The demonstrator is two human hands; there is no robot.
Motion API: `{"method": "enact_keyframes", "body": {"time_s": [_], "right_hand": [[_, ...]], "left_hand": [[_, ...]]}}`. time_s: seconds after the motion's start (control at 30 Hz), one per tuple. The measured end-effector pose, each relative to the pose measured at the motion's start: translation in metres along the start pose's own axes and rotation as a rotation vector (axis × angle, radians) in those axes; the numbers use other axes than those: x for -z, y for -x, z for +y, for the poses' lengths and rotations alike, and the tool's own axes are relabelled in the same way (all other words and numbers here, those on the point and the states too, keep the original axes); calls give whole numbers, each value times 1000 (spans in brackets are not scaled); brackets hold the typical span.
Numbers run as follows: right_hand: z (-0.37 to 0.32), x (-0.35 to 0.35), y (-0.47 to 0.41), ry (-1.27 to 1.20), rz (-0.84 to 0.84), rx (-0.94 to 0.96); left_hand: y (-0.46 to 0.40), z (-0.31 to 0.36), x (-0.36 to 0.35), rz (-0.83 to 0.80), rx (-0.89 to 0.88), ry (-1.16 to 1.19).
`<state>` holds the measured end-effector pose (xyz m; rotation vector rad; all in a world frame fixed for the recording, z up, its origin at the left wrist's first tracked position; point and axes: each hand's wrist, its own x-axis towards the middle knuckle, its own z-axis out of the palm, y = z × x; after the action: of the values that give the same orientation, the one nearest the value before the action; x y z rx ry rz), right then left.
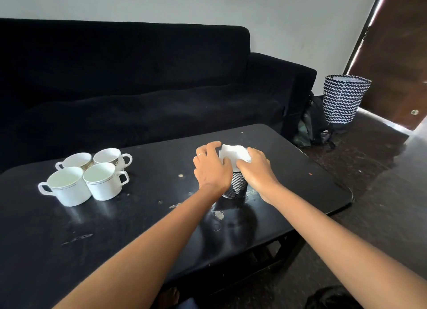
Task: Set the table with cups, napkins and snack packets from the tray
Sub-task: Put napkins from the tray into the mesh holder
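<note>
Together both hands [233,167] apparently hold white napkins [234,155] atop mesh holder [236,188].

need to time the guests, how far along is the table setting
Done: four cups stand clustered on the table, not yet spread out. In hand: both hands, left and right, are on the napkins in the mesh holder. Left: snack packets; none are in view, nor is the tray.

single head-worn view, forward and down over the near black table [138,227], sofa [115,77] behind
</note>
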<state>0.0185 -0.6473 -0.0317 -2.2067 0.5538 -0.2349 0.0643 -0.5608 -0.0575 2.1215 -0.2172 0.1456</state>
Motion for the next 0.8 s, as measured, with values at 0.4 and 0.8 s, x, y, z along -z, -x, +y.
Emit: {"method": "enact_keyframes", "body": {"time_s": [0.4,0.8], "right_hand": [[9,-9,4,-101,42,14],[51,-14,5,-394,37,-249]], "left_hand": [[-6,4,4,-329,-28,75],[31,-10,2,-16,400,439]]}}
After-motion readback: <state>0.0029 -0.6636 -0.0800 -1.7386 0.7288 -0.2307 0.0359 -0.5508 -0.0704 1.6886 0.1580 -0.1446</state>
